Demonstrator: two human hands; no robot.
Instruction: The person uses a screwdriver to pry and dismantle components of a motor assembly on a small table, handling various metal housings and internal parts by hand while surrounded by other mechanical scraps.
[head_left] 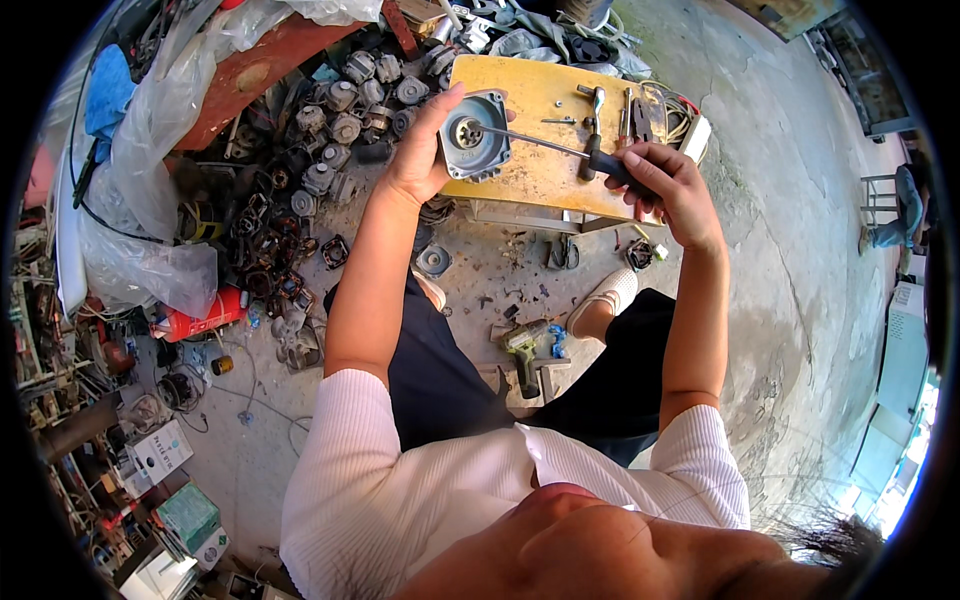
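A round grey metal motor end cover (487,158) with a squarish rim is in my left hand (422,150), its hollow side facing me. My left fingers close around its left edge and its underside is hidden. In my right hand (672,190) I grip a screwdriver (545,144) by its dark handle. The long thin shaft points left, and its tip reaches the hub in the middle of the cover. Whether the tip presses on the hub or only hovers there, I cannot tell. Both hands are above a small yellow worktable (530,90).
On the table lie a metal-headed tool (597,105), a bolt (560,121) and dark pliers (643,120). A green power drill (522,355) rests between my legs. Several old motors (342,96) are heaped left of the table. A red cylinder (205,315) lies farther left.
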